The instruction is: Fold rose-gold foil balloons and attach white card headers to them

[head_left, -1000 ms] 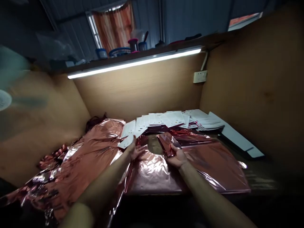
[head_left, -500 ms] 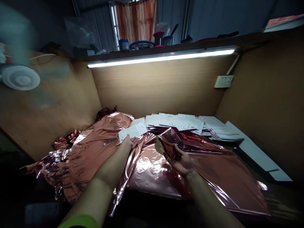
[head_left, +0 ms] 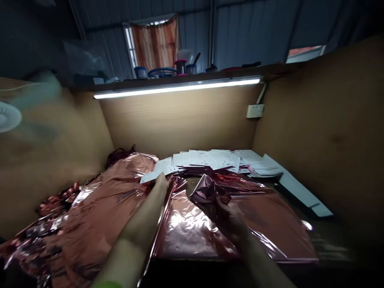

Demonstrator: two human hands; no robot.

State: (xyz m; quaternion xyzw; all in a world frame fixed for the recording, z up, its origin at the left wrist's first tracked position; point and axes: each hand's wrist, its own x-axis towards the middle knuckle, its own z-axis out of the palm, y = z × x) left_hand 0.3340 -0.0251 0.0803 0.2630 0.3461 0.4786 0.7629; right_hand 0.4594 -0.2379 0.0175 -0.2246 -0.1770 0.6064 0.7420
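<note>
My right hand (head_left: 226, 210) grips a bunched, darker end of shiny rose-pink foil (head_left: 207, 196), lifted above the foil sheets spread on the worktop. My left hand (head_left: 163, 183) is beside the right end of a white printed card (head_left: 151, 176), with its fingers stretched toward a raised foil fold. Whether the fingertips touch that fold is unclear. The card lies at the left end of an overlapping row of white cards (head_left: 198, 159). Smooth foil (head_left: 189, 228) lies between my forearms, and a larger creased foil sheet (head_left: 117, 200) spreads to the left.
Wooden panels (head_left: 180, 120) enclose the worktop at the back and both sides. A lit tube lamp (head_left: 180, 88) runs under a shelf that holds small containers. A socket (head_left: 255, 111) is on the back right, and a blurred fan (head_left: 9, 116) is at the left. Crumpled foil (head_left: 58, 199) lies at left.
The view has shifted so the scene sits further left. My left hand has moved right relative to the white card, which stays in place. My right hand keeps its hold on the foil.
</note>
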